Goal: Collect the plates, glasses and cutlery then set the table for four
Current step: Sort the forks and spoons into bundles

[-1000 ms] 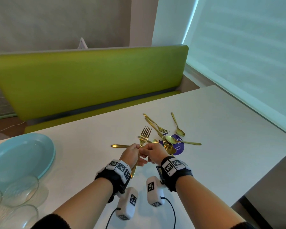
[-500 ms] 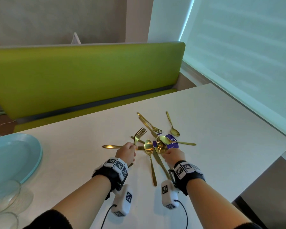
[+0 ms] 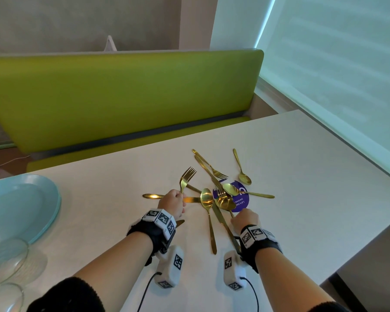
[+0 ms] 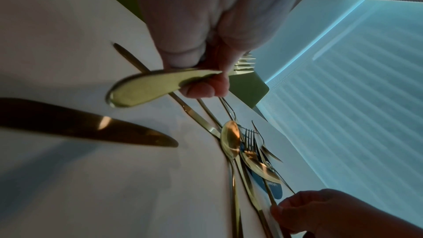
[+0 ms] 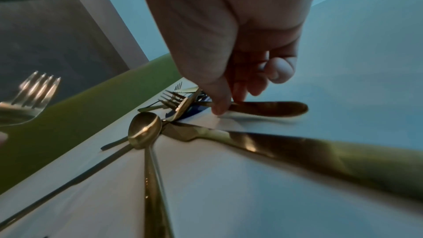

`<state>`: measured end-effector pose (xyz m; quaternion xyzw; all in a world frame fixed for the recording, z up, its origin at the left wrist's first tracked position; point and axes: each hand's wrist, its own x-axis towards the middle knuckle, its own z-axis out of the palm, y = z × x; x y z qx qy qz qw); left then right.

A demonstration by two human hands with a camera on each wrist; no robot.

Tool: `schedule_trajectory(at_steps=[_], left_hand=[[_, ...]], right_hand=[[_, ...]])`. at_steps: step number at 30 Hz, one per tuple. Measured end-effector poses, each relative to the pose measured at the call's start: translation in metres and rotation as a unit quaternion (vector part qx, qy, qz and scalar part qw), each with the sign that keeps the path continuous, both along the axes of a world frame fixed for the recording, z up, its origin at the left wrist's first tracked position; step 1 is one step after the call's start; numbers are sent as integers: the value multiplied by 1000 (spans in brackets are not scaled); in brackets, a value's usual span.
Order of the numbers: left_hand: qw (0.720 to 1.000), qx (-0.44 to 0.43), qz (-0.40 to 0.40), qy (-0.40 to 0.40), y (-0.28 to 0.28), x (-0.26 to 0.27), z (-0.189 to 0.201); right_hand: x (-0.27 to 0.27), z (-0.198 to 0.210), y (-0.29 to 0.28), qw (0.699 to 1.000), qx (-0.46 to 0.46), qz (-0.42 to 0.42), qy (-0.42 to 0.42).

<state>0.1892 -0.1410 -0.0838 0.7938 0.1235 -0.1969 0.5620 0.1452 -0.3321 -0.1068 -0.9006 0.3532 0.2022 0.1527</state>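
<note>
My left hand grips a gold fork by its handle and holds it tines up above the white table. The left wrist view shows the fork's broad handle end sticking out under the curled fingers. My right hand pinches a thin gold utensil handle at the near edge of the gold cutlery pile. I cannot tell whether that handle belongs to a fork or a spoon. A large spoon and a knife lie between my hands. Stacked light blue plates sit at the far left.
A purple round sticker lies under the pile. Clear glassware stands at the near left corner. A green bench runs along the far table edge, and a blind-covered window is on the right. The table's right edge is close.
My hands, together over the fork a second ago, have parted. The right hand has moved to the pile and pinched a handle. A large spoon now lies on the table between the hands.
</note>
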Motion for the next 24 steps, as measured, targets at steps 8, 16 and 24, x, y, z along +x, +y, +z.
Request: schedule_trajectory(at_steps=[8, 16, 24], left_hand=[[998, -53, 7, 33, 3, 9, 6], [994, -95, 29, 36, -1, 17, 21], [992, -119, 36, 22, 5, 21, 26]], right_hand=[[7, 31, -10, 994, -85, 61, -27], [32, 59, 19, 963, 213, 23, -163], [40, 57, 65, 840, 523, -55, -134]])
